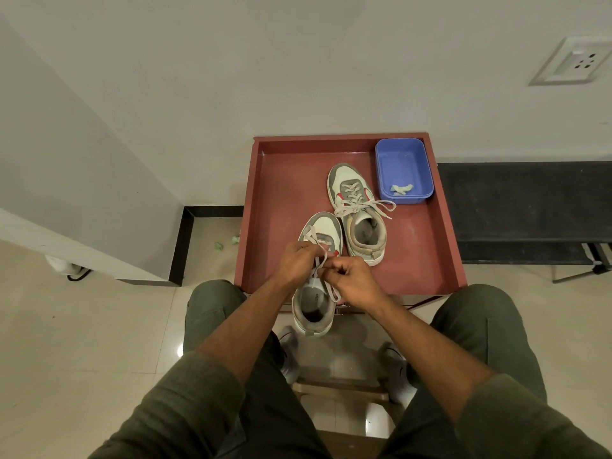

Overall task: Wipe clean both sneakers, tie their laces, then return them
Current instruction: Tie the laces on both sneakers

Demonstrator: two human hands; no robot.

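So you've got both hands on the laces (318, 267) of the near sneaker (316, 286), right over the middle of the shoe. Your left hand (298, 260) is curled tight and pinching one strand, knuckles up, sitting just toward the toe side of the tongue. Your right hand (352, 281) is curled the same way and pinching the other strand, just beside the left and a touch closer to the heel opening. The two hands are almost touching, with the lace running between them and a loop poking up toward the toe.

That sneaker sits at the front edge of the red tray (440, 260), toe pointing toward the wall, heel hanging out over the tray's near rim toward your knees.

The other sneaker (359, 213) is further into the tray, just beside the first and apart from your hands, and its laces are in a bow spread out to the side. A blue tub (385, 167) sits in the tray's far right corner, near that second shoe's toe, with a crumpled pale wipe (401, 189) inside it.
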